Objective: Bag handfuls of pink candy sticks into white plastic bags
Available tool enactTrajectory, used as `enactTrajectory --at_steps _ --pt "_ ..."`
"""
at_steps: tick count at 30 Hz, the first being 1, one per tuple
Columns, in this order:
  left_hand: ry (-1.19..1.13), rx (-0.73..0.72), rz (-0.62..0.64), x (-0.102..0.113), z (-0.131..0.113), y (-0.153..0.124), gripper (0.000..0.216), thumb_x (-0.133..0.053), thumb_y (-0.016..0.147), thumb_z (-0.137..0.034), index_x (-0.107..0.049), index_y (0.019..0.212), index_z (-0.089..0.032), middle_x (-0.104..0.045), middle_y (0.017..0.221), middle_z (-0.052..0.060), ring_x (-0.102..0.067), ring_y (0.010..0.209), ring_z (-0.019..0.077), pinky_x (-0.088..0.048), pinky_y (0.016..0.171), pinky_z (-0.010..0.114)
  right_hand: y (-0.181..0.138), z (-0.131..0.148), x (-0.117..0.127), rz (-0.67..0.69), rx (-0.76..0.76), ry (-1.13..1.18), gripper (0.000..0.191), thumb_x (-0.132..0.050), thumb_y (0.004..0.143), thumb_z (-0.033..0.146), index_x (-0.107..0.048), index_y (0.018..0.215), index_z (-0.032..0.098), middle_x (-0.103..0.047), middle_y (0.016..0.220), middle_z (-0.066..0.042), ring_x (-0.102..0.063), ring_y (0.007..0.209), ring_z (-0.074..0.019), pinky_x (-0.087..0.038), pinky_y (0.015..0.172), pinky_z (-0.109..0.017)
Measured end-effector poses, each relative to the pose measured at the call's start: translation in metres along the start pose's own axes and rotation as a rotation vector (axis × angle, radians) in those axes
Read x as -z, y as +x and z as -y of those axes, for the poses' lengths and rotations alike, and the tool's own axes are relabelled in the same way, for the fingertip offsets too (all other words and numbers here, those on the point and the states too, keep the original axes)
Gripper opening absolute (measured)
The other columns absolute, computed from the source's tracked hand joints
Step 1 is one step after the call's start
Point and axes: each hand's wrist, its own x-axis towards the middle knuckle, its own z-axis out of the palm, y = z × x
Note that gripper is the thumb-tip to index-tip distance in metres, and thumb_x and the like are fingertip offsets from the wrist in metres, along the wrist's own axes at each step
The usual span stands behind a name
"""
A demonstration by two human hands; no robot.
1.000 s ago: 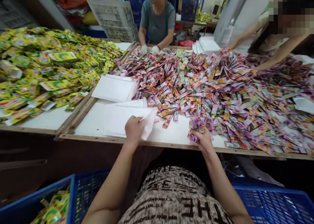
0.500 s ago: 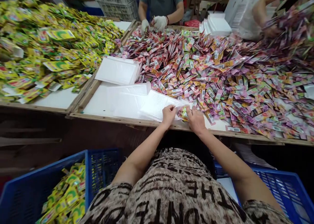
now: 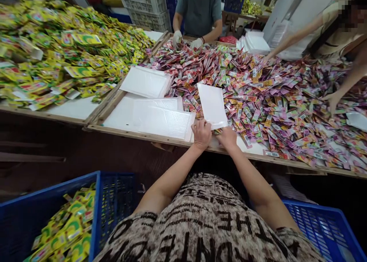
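Note:
A flat white plastic bag (image 3: 213, 103) stands tilted up over the front edge of the table, its lower edge between my two hands. My left hand (image 3: 202, 134) is closed on the bag's lower left corner, fingers curled over it. My right hand (image 3: 228, 137) is closed at the lower right corner; its fingertips are partly hidden. A bit of colourful packet shows below the bag between the hands. Left of them lie more flat white bags (image 3: 163, 122), and a stack of white bags (image 3: 145, 81) sits farther back.
Small pink and purple packets (image 3: 281, 113) are heaped across the wood-edged table. Yellow packets (image 3: 71, 51) cover the table at left. Blue crates (image 3: 99, 216) stand below. A gloved co-worker (image 3: 197, 17) is opposite; another person's arms (image 3: 344, 78) reach in at right.
The white bag has swung from lying flat at left to tilted up in front of my hands. My left hand has shifted right. The person at right has moved both arms over the heap.

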Motion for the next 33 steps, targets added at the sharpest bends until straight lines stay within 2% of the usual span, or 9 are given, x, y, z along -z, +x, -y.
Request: enactTrajectory --at_steps 4,7,11,17,21,25,27,30,33 --pt "-0.479 0.197 -0.091 -0.004 0.01 0.007 0.068 -0.056 0.074 -0.011 -0.044 0.141 -0.014 -0.04 0.152 0.019 -0.035 0.142 0.032 -0.027 0.116 0.048 -0.005 0.015 0.003 -0.055 -0.151 0.232 0.037 -0.067 0.069 0.04 -0.073 0.094 0.012 -0.073 0.092 -0.02 -0.07 0.088 -0.0328 -0.051 0.075 -0.039" --pt "-0.852 0.269 0.055 -0.004 0.008 0.007 0.071 -0.052 0.07 -0.008 -0.047 0.14 -0.016 -0.056 0.14 0.014 -0.049 0.133 0.0284 -0.032 0.116 0.044 -0.006 0.021 0.008 -0.132 -0.176 0.523 0.043 -0.071 0.06 0.038 -0.072 0.095 0.014 -0.074 0.086 -0.014 -0.07 0.084 -0.0298 -0.053 0.071 -0.037" --pt "-1.043 0.381 0.154 -0.003 -0.001 -0.017 0.074 -0.055 0.064 -0.004 -0.051 0.137 -0.016 -0.065 0.126 0.013 -0.056 0.125 0.0299 -0.035 0.114 0.048 -0.006 0.026 0.012 -0.17 -0.155 0.823 0.058 -0.07 0.058 0.039 -0.068 0.109 0.011 -0.075 0.094 -0.01 -0.069 0.083 -0.024 -0.053 0.069 -0.031" --pt "-1.201 0.506 0.092 0.002 -0.008 -0.043 0.067 -0.066 0.064 -0.009 -0.054 0.13 -0.018 -0.068 0.121 0.011 -0.055 0.125 0.0312 -0.038 0.111 0.05 -0.035 0.043 0.019 -0.098 0.072 0.362 0.035 -0.064 0.07 0.039 -0.068 0.092 0.012 -0.072 0.095 -0.018 -0.066 0.096 -0.0301 -0.049 0.089 -0.039" --pt "-1.431 0.602 0.372 0.013 -0.017 -0.061 0.07 -0.071 0.067 -0.019 -0.051 0.134 -0.019 -0.07 0.113 0.013 -0.067 0.101 0.0289 -0.054 0.091 0.051 -0.061 0.031 0.023 -0.069 0.115 0.281 0.037 -0.061 0.074 0.044 -0.066 0.096 0.015 -0.07 0.093 -0.015 -0.063 0.093 -0.0297 -0.049 0.083 -0.038" --pt "-1.325 0.649 0.533 0.022 -0.028 -0.096 0.096 -0.067 0.065 -0.015 -0.03 0.153 -0.027 -0.069 0.112 0.012 -0.07 0.075 0.0239 -0.059 0.076 0.049 -0.076 0.011 0.015 -0.036 0.024 0.36 0.025 -0.045 0.081 0.026 -0.068 0.088 0.018 -0.071 0.087 -0.011 -0.063 0.087 -0.0248 -0.047 0.08 -0.032" --pt "-1.293 0.71 0.493 0.025 -0.031 -0.108 0.099 -0.066 0.066 -0.014 -0.026 0.154 -0.03 -0.066 0.12 0.012 -0.069 0.074 0.0222 -0.059 0.075 0.048 -0.081 0.005 0.01 0.015 -0.006 0.391 0.025 -0.046 0.079 0.023 -0.069 0.087 0.017 -0.071 0.088 -0.011 -0.062 0.088 -0.0246 -0.047 0.08 -0.032" --pt "-1.396 0.809 0.35 0.026 -0.032 -0.112 0.085 -0.067 0.068 -0.018 -0.037 0.146 -0.029 -0.061 0.13 0.011 -0.069 0.085 0.022 -0.059 0.079 0.046 -0.092 0.001 0.006 0.159 0.002 0.542 0.025 -0.056 0.08 0.034 -0.068 0.091 0.016 -0.069 0.085 -0.008 -0.062 0.084 -0.023 -0.048 0.078 -0.032" --pt "-1.477 0.841 0.255 0.025 -0.031 -0.111 0.069 -0.071 0.07 -0.022 -0.047 0.135 -0.024 -0.064 0.126 0.011 -0.067 0.094 0.0225 -0.058 0.084 0.044 -0.113 0.0 0.004 0.049 0.104 0.626 0.039 -0.053 0.087 0.047 -0.062 0.109 0.016 -0.067 0.1 -0.009 -0.06 0.095 -0.0235 -0.048 0.086 -0.035"
